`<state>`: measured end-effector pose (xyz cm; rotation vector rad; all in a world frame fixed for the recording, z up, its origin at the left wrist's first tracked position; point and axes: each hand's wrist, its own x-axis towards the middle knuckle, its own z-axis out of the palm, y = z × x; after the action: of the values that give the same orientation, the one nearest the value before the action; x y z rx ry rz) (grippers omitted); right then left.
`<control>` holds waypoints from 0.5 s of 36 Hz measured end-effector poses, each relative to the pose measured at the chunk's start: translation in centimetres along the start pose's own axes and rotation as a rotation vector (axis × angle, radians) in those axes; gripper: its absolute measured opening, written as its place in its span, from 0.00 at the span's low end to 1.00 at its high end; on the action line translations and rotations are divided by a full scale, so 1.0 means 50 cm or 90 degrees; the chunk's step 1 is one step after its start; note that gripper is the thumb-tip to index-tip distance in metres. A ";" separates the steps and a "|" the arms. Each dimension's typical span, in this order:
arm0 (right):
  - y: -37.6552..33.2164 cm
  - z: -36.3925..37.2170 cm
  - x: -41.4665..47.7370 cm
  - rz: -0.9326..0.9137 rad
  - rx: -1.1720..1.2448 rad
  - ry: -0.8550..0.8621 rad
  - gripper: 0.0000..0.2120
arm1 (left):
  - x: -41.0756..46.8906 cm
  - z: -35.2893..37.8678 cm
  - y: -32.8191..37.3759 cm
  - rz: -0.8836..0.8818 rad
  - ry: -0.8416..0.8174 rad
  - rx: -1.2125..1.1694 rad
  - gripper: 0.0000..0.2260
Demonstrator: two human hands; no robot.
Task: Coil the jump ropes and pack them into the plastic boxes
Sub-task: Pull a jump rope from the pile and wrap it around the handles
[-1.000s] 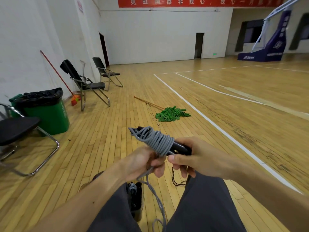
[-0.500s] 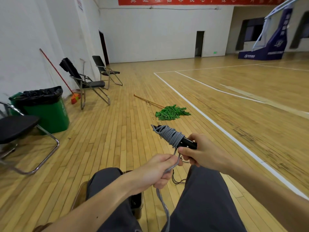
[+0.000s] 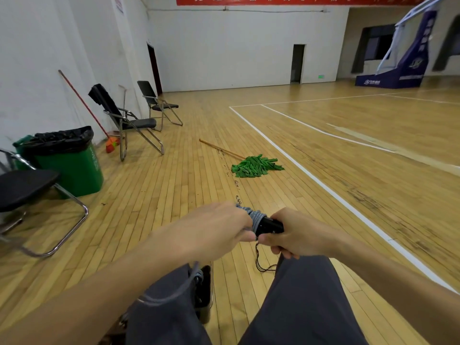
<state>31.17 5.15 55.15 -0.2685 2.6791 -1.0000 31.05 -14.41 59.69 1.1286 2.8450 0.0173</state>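
Two hands meet above my lap. L hand [image 3: 214, 230]: fingers curled over the grey jump rope [image 3: 256, 216] coil, tips hidden; slack strand droops from under it across my thigh. Coil's wound round the black handle [image 3: 271, 224]. R hand [image 3: 301, 235]: fingers wrapped round that handle, thumb pressing its near side.

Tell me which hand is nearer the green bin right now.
Left. The left hand is on the green bin's side of the coiled rope, gripping the wraps; the right hand holds the black handle on the far side, farther from the bin.
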 end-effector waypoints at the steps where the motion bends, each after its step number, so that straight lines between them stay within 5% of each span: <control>1: -0.006 0.000 -0.003 0.004 -0.011 -0.022 0.09 | 0.000 -0.009 0.001 0.012 -0.003 0.013 0.14; 8: -0.036 0.019 -0.023 -0.021 -0.045 -0.153 0.09 | 0.014 -0.051 0.002 0.123 0.005 0.038 0.13; 18: -0.062 0.015 -0.067 -0.114 -0.076 -0.245 0.08 | 0.039 -0.064 -0.022 0.113 -0.065 -0.282 0.12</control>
<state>34.85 3.26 57.27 -0.6626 2.3922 -0.7439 28.63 -13.84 62.72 1.2271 2.4645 0.5520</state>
